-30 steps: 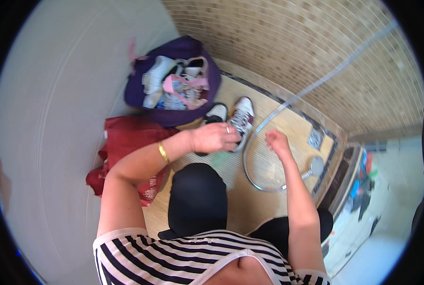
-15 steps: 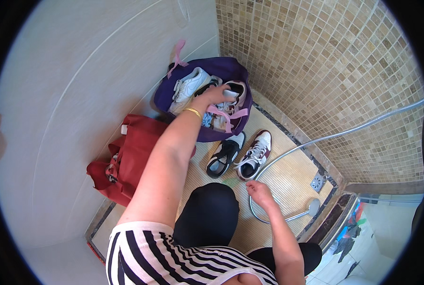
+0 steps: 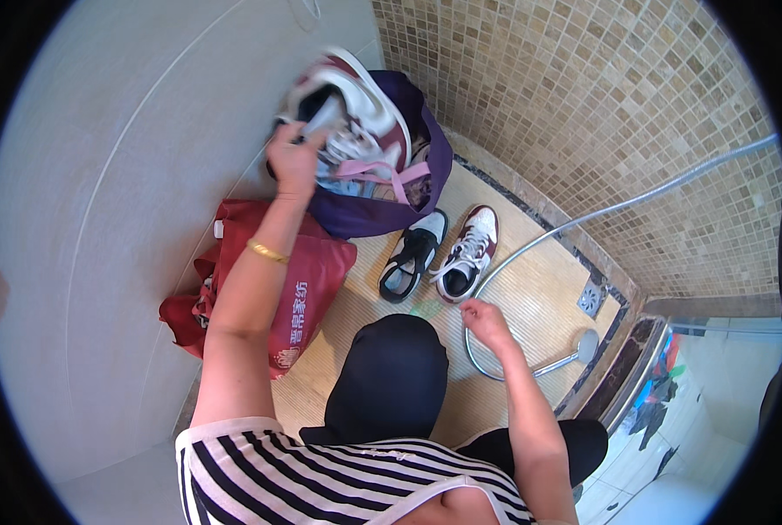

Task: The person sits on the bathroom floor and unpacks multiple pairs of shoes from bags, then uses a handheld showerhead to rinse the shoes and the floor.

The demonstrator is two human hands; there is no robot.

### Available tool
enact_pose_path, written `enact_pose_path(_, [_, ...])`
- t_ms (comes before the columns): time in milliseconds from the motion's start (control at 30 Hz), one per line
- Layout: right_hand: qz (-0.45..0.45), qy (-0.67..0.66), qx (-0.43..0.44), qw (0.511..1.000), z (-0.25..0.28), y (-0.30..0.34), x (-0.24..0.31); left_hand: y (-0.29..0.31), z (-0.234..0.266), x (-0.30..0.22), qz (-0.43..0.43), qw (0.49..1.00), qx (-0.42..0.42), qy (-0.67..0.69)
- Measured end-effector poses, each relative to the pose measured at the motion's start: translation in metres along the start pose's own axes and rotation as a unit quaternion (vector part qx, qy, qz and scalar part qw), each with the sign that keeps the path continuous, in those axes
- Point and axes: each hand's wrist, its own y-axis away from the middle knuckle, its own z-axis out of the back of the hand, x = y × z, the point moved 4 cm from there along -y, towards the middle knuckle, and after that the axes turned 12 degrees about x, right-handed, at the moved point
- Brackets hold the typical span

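My left hand point(image 3: 294, 166) grips a white and maroon high-top sneaker point(image 3: 375, 109) by its collar, holding it up over the purple bag point(image 3: 360, 214). The sneaker is blurred and hides most of the bag's contents; a pink strap point(image 3: 382, 171) crosses the bag's near side. On the floor in front of the bag stand a black and white shoe point(image 3: 414, 255) and a similar white and maroon sneaker point(image 3: 469, 248). Just beside that sneaker's heel, my right hand point(image 3: 489, 325) is closed, with nothing visible in its fingers.
A red bag point(image 3: 268, 254) slumps against the left wall, under my left arm. The metal shower hose point(image 3: 645, 192) loops across the floor past my right hand to the shower head point(image 3: 588, 345). A floor drain point(image 3: 591, 297) lies by the tiled wall point(image 3: 583, 96).
My left hand has lifted the white and maroon sneaker out of the purple bag and moved left with it. My right hand stays closed near the floor sneaker. The view has shifted slightly.
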Motion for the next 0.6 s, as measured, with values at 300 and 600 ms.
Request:
enact_pose_path(300, [-0.016,-0.282,-0.047,0.958,0.022,-0.024,0.004,-0.017,0.011,-0.236,-0.029,0.826,-0.012,0.563])
enact_pose_path(600, [-0.027,-0.251,-0.054,0.966,0.009,-0.021,0.035,0.084,-0.278,-0.208,0.302,0.743,0.073,0.593])
